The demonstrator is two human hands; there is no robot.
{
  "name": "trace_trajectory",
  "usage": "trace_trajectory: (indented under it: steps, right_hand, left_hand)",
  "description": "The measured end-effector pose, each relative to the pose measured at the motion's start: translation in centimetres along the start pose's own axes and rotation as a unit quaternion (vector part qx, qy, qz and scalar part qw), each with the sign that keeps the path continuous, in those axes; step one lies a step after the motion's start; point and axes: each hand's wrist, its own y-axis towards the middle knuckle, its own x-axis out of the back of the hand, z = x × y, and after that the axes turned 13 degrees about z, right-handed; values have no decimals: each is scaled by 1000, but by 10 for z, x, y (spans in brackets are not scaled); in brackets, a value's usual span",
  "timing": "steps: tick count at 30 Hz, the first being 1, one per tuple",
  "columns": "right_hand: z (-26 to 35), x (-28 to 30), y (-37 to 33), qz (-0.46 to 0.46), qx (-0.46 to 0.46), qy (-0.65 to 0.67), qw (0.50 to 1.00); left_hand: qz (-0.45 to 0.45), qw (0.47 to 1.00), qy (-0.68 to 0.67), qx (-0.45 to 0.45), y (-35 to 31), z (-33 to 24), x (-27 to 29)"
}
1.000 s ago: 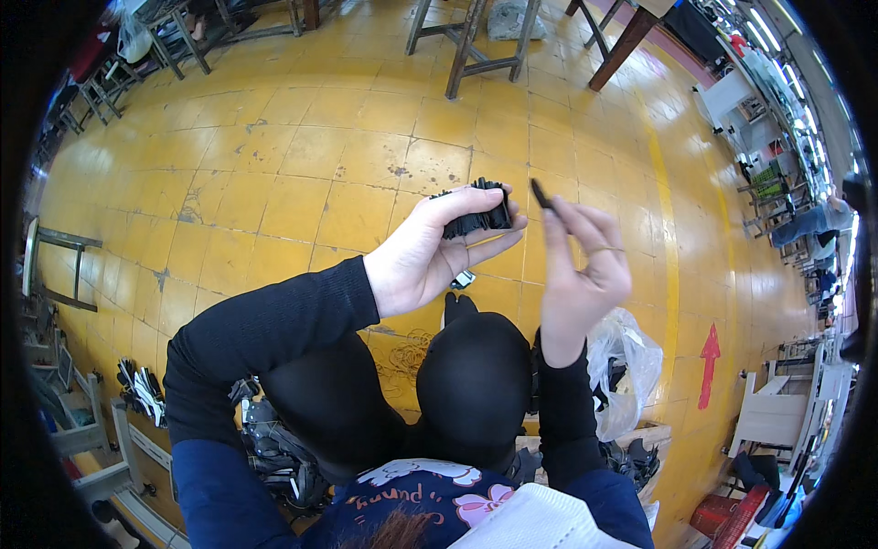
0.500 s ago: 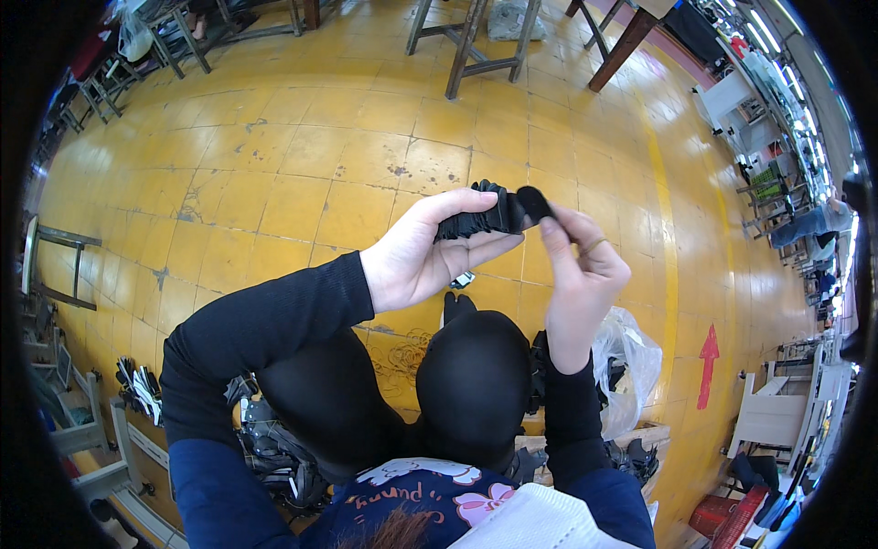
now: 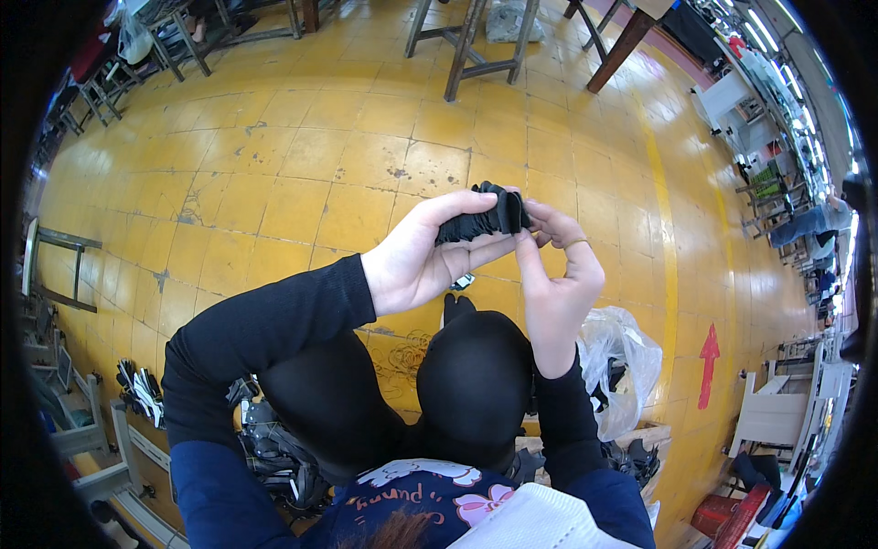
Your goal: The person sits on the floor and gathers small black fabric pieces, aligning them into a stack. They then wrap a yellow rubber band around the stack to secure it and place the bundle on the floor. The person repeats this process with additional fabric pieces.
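My left hand (image 3: 422, 242) is closed round a stack of small black fabric pieces (image 3: 471, 226), its thumb pressing on top and its fingers beneath. The pieces have rounded ends and lie face to face in a row. At the right end of the stack, my right hand (image 3: 560, 274) pinches the end piece (image 3: 523, 212) between thumb and fingers. That piece rests against the others or very close to them; the fingertips partly hide it. Both hands are held above my knees.
Right of my legs stands a clear plastic bag (image 3: 631, 366) with dark things inside. Dark items are piled (image 3: 279, 448) by my left leg. Thin loops (image 3: 402, 352) lie on the yellow tiled floor (image 3: 302, 183) between my knees. A wooden stool (image 3: 471, 55) stands ahead, and workbenches (image 3: 777, 407) line the right.
My right hand has moved left and slightly down, bringing the black piece it held apart from the stack up against the stack's end. My left hand has stayed nearly still.
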Motion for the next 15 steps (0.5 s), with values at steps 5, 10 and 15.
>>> trace_trajectory:
  steps: [5, 10, 15]
  right_hand:
    - [1, 1, 1, 28, 45, -31, 998]
    - [3, 2, 5, 28, 35, -72, 996]
    - [3, 10, 12, 51, 117, -145, 981]
  left_hand:
    - [3, 1000, 22, -8, 0, 1, 1]
    - [-24, 1000, 4, -4, 1, 1, 1]
    - [-1, 999, 37, 30, 1, 0, 4]
